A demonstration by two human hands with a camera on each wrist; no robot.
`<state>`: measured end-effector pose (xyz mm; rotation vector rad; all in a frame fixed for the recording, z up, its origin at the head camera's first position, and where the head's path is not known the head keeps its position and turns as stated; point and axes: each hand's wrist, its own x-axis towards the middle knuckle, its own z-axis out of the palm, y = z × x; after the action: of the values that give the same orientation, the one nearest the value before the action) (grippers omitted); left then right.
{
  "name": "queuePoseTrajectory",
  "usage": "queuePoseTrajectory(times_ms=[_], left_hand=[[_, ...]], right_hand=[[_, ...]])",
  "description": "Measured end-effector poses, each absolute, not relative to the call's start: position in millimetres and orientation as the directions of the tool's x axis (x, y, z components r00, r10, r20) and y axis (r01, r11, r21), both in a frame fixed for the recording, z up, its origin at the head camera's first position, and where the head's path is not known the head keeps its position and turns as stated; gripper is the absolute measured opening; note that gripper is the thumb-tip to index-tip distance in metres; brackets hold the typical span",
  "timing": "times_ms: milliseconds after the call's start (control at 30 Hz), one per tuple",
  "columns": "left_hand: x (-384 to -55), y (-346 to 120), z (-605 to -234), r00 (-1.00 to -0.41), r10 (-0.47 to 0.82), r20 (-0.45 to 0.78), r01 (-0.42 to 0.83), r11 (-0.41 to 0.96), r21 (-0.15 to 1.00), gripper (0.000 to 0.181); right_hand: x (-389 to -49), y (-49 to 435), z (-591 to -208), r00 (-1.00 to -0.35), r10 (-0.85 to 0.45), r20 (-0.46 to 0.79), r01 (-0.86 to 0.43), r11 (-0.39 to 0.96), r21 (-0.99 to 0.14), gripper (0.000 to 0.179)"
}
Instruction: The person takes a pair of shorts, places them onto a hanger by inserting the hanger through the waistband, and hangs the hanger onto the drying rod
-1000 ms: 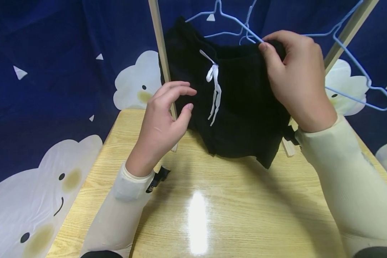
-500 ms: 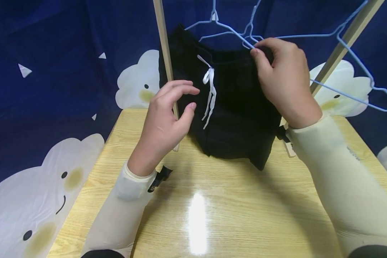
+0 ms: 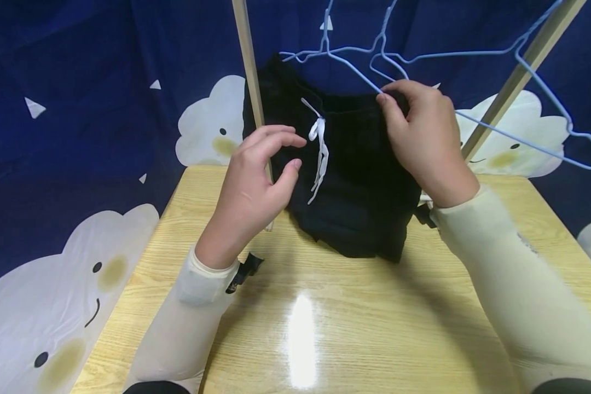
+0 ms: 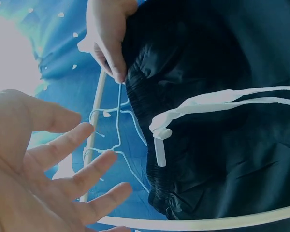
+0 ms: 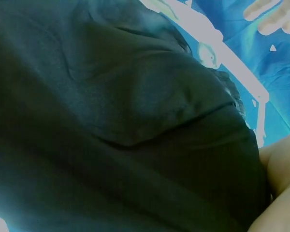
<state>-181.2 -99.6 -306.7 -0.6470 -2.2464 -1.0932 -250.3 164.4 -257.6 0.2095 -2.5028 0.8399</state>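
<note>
Black shorts (image 3: 359, 180) with an elastic waistband hang from a light blue wire hanger (image 3: 353, 69). Their white drawstring (image 3: 319, 153) is tied at the front. My right hand (image 3: 426, 139) pinches the waistband's right end together with the hanger's arm; in the right wrist view, dark cloth (image 5: 135, 111) fills most of the picture. Left of the drawstring, my left hand (image 3: 251, 191) is held up, its fingers loosely bent and nothing in them. The left wrist view shows its spread fingers (image 4: 94, 174) apart from the gathered waistband (image 4: 142, 106).
Two wooden posts stand on the table (image 3: 364, 317), a left post (image 3: 248, 60) beside the shorts and a right post (image 3: 522, 76). More blue hangers (image 3: 546, 98) hang at the right and behind. A dark blue curtain (image 3: 103, 82) with white clouds forms the backdrop.
My right hand has moved left and down, bringing the shorts' right side and the hanger lower. The left hand has stayed nearly still.
</note>
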Motion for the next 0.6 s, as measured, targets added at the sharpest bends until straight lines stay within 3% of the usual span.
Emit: queuePoseTrajectory(times_ms=[433,533,600], left_hand=[[-182,-109,-309,-0.861,0.227,0.455,0.445,0.769,0.459,0.030],[-185,-110,-311,-0.898,0.290,0.332,0.408,0.833,0.374,0.037],[-186,-111,-313,-0.917,0.353,0.186,0.394,0.873,0.287,0.047]], right_hand=[[-242,177,-294,-0.909,-0.106,0.404,-0.362,0.683,-0.634,0.050],[-239,186,-313,-0.880,-0.169,0.443,-0.451,0.588,-0.672,0.064],[-236,195,-328,-0.875,-0.220,0.432,-0.480,0.520,-0.707,0.073]])
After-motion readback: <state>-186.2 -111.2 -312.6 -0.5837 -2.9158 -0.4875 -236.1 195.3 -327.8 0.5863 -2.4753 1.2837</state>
